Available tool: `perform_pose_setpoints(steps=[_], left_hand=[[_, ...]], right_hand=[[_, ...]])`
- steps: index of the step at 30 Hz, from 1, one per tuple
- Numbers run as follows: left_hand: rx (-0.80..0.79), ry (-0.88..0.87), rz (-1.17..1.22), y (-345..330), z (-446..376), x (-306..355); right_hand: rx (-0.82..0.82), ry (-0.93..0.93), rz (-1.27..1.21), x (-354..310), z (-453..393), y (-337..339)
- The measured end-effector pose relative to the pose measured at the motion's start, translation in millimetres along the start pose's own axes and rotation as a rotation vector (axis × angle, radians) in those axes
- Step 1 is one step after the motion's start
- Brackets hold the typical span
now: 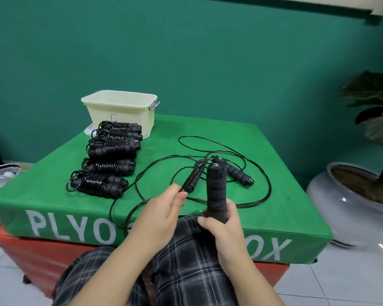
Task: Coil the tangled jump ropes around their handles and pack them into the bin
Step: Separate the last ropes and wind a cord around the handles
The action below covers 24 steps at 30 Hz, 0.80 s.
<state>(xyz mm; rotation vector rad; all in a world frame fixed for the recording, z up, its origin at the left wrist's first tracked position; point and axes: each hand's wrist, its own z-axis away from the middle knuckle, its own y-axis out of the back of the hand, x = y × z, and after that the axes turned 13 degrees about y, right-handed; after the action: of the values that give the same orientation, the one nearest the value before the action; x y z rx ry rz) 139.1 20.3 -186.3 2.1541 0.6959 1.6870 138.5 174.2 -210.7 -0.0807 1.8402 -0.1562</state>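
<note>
My right hand [224, 226] grips the lower end of an upright black foam handle [216, 188]. My left hand [164, 208] pinches the near end of a second black handle [192, 179] that slants away toward the upright one. A third handle [239, 176] lies on the green box just behind them. Loose black rope [264, 173] loops over the box top and hangs over its front edge. Several coiled jump ropes [107, 161] lie in a row at the left. The cream bin [119, 112] stands at the back left, and its inside is hidden.
The green plyo box [263, 217] sits on a red box [31, 257]. A grey pot [341, 202] with a plant stands on the floor at the right. A white bag [2, 175] lies at the left edge. My plaid-clad legs [186, 268] are below the hands.
</note>
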Motion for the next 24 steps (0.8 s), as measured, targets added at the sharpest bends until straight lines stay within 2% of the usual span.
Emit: perform_pose_setpoints(steps=[3, 6, 8, 11, 24], left_hand=[[-0.02, 0.025, 0.007, -5, 2, -3], [-0.105, 0.057, -0.117, -8, 11, -18], [-0.182, 0.05, -0.22, -12, 21, -25], [-0.252, 0.042, -0.223, -15, 28, -28], [-0.265, 0.029, -0.218, -19, 25, -27]], right_hand=[[0.048, -0.088, -0.296, 0, -4, -23], [0.161, -0.221, -0.583, 0, -10, -30], [0.224, -0.261, -0.676, -1, -13, -26], [0.226, -0.248, -0.68, 0, -10, -23], [0.229, -0.215, -0.56, -1, -7, -22]])
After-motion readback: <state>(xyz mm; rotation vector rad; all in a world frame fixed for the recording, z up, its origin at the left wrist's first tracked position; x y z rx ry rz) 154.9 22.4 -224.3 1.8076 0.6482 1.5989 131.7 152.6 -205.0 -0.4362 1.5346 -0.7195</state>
